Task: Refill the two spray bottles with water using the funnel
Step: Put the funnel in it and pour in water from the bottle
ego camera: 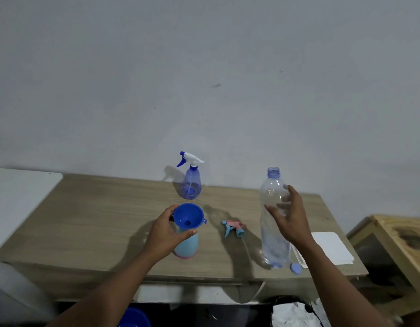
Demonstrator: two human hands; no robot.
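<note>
Left hand (167, 232) had its grip curled round the funnel (188, 215) (sitting in the pale bottle (187, 246)). Right hand (290, 218) was spread open by the water bottle (272, 223), contact unclear.

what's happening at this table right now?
A person is setting up a refill. The left hand steadies the blue funnel seated in the light blue spray bottle, whose pink trigger head lies on the table. The right hand is at the uncapped water bottle, fingers open around it. The purple spray bottle stands behind, head on.
</note>
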